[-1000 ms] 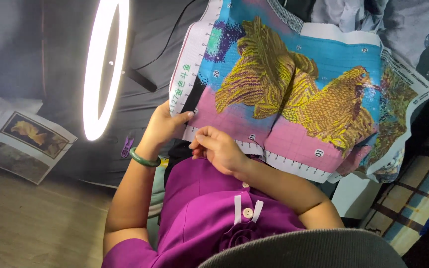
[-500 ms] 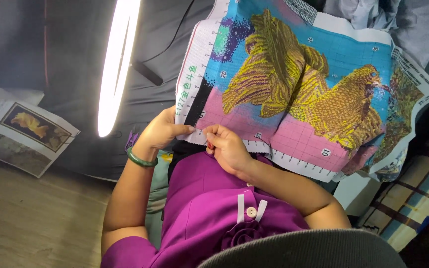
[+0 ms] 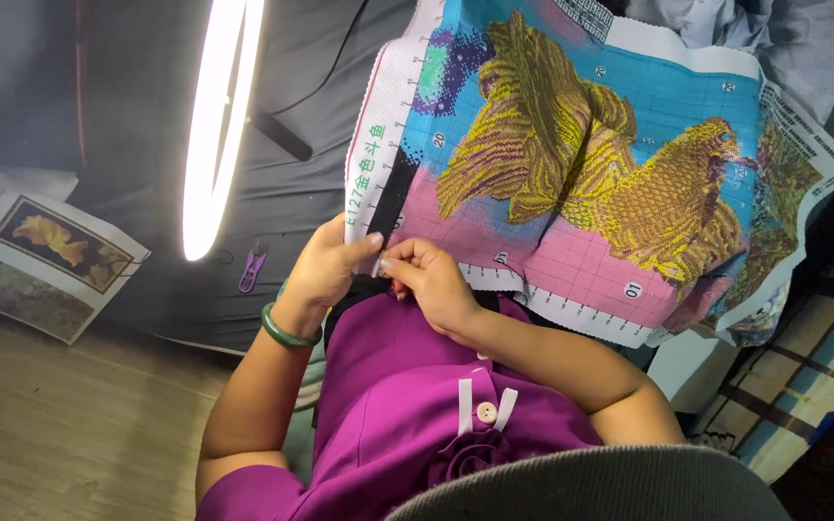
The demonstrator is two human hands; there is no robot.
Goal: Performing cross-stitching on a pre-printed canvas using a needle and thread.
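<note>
Dark grey cloth [image 3: 147,125] backs the scene, wooden floor at 7 o'clock. Cross-stitch canvas [image 3: 571,164] fills 12 to 3 o'clock: golden fish, blue and pink ground mostly covered with stitches (printed grid and white border bare along the lower edge, so little seems left). Lit ring lamp [image 3: 216,125] at 10 o'clock. Printed picture sheet [image 3: 50,241] at 9. Left hand [image 3: 325,270], green bangle at the wrist, pinches the canvas's lower-left edge. Right hand [image 3: 431,280], fingers closed just beside it at centre; needle too small to tell. Small purple snips [image 3: 251,270] near the lamp.

One head-worn camera looks steeply down, close over the embroidery canvas [image 3: 581,174] and lap, frame tilted
</note>
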